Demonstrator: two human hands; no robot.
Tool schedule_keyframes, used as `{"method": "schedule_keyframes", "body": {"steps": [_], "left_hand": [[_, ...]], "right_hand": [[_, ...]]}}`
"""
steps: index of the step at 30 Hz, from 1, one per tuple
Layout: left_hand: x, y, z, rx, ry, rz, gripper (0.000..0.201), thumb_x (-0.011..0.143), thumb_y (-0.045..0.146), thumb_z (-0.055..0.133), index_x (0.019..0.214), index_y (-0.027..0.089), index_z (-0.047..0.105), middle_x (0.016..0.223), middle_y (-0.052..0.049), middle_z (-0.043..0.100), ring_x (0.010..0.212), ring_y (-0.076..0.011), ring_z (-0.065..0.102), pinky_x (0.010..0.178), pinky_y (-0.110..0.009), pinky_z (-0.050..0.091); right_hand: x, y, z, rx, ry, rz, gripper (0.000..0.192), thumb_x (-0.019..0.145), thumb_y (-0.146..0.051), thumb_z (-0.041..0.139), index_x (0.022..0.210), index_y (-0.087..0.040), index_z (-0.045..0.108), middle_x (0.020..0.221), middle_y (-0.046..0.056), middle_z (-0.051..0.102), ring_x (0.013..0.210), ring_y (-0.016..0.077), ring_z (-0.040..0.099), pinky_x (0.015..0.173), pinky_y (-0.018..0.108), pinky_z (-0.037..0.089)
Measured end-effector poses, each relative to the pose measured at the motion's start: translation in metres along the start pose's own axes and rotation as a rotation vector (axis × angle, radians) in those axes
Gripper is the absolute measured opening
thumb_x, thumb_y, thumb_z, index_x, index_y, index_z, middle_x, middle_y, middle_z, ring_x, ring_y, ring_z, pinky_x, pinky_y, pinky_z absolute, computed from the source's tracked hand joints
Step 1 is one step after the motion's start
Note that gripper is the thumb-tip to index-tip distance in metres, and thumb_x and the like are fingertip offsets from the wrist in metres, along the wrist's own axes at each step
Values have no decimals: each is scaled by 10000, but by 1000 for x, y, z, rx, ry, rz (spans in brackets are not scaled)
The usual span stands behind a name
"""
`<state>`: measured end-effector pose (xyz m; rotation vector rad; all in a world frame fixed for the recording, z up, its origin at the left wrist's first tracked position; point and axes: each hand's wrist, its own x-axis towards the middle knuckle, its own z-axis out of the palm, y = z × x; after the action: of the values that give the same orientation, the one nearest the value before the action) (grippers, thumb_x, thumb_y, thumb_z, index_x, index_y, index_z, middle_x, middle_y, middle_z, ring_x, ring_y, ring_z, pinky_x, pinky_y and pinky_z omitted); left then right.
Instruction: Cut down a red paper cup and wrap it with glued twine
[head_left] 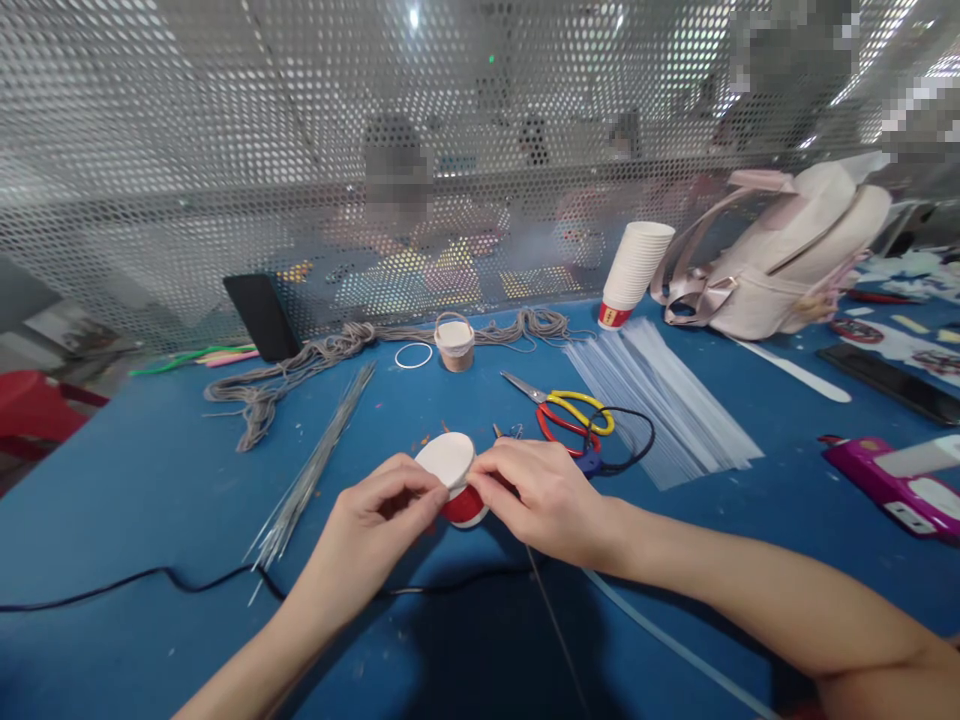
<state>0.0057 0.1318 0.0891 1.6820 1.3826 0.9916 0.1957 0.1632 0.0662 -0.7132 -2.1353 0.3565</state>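
Left hand [379, 520] and right hand [536, 495] pinch a small red-and-white paper cup [457, 480] between them; light, crushable, probably best held by its rim.

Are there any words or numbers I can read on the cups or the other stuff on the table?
No words or numbers can be read.
The stack of paper cups has a red band with pale marks, too blurred to read.
The small cup between the left hand and right hand shows no writing.

The scene is brightly lit from overhead; glare is scattered across the perforated screen [225, 150]. Soft shadows are cast under the forearms, and edges are bent by wide-angle distortion.
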Motion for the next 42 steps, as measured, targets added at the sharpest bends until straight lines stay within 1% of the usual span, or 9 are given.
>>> {"method": "schedule_keyframes", "body": {"steps": [10, 13, 16, 19, 21, 24, 28, 35, 42], "left_hand": [[1, 2, -3, -66, -25, -9, 148, 777, 280, 640, 662, 207, 699, 676, 4, 586, 552, -110, 517, 510, -226, 414], [3, -4, -6, -206, -59, -30, 159, 793, 288, 648, 666, 203, 691, 699, 7, 563, 551, -101, 530, 508, -223, 433], [5, -9, -9, -378, -93, -89, 182, 778, 310, 678, 650, 180, 682, 724, -2, 544, 533, -102, 552, 462, -223, 437], [7, -11, -9, -496, -99, -142, 207, 734, 327, 726, 620, 162, 674, 730, -7, 547, 508, -101, 558, 436, -224, 435], [7, -12, -9, -568, -109, -168, 204, 705, 334, 754, 619, 164, 679, 733, -4, 554, 491, -95, 555, 422, -222, 432], [7, -13, -9, -650, -148, -186, 202, 697, 338, 764, 620, 168, 687, 708, 3, 558, 466, -85, 545, 413, -213, 423], [6, -14, -8, -721, -182, -216, 208, 703, 349, 762, 627, 168, 696, 676, 10, 569, 439, -75, 547, 397, -192, 406], [9, -12, -3, -810, -136, -351, 215, 630, 334, 816, 619, 163, 687, 667, 31, 599, 391, -53, 549, 366, -150, 395], [9, -11, -1, -833, -143, -407, 239, 618, 316, 822, 584, 148, 657, 604, 19, 623, 374, -58, 536, 349, -140, 398]], "right_hand": [[2, -8, -6, 125, -41, 71, 194, 918, -186, 503, 766, -156, 620, 657, 9, 619, 580, 111, 529, 575, 230, 406], [3, -12, -11, 199, -100, -17, 214, 924, -259, 516, 775, -163, 637, 665, 7, 621, 600, 111, 531, 575, 229, 413], [6, -11, -15, 221, -3, -66, 217, 931, -261, 485, 832, -167, 653, 714, 29, 639, 662, 128, 551, 621, 245, 445], [10, 0, -14, 263, 132, 97, 180, 915, -224, 490, 859, -162, 649, 787, 46, 627, 715, 135, 560, 653, 260, 468], [14, 11, -11, 342, 149, 233, 134, 892, -209, 524, 900, -170, 651, 903, 56, 629, 786, 137, 572, 677, 267, 475], [18, 24, -6, 581, 26, 383, 141, 867, -208, 556, 940, -183, 674, 1013, 57, 648, 880, 143, 591, 738, 281, 477], [21, 28, -3, 935, -135, 537, 124, 835, -239, 603, 863, -173, 705, 875, 19, 692, 799, 116, 610, 762, 270, 471], [21, 27, -3, 1085, -121, 644, 36, 725, -194, 693, 712, -161, 686, 703, -34, 651, 664, 79, 557, 705, 234, 448], [22, 23, -3, 973, -156, 675, 225, 652, -322, 758, 638, -150, 614, 599, -56, 549, 574, 73, 456, 579, 225, 373]]}}
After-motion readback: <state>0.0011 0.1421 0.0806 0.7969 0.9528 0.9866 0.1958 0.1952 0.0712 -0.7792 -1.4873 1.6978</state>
